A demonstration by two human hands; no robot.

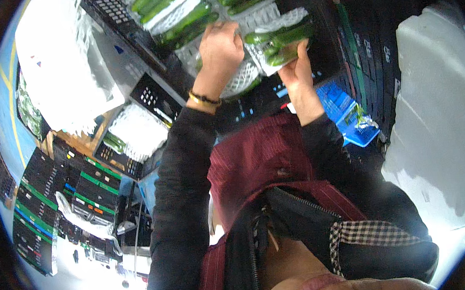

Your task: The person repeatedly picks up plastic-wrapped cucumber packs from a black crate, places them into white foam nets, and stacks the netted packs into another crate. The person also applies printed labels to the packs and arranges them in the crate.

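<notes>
My right hand [298, 69] grips the near end of a clear-wrapped pack of cucumbers [280, 46] at the top right of the crate's contents. My left hand [222, 44], a yellow and dark band at its wrist, is bent with its fingers curled just left of that pack, over other wrapped packs; its fingertips are hidden, so its hold cannot be told. More packs of green cucumbers [182, 11], some with white foam netting [244, 77], lie in rows in a black plastic crate [230, 111] in front of me.
Left of the crate stand a bright white plastic-lined load [69, 67] and a crate with white netting [136, 131]. Stacked black and green crates [97, 182] fill the lower left. At right are a blue basket [345, 111], stacked dark crates [372, 66] and a large pale surface [439, 90].
</notes>
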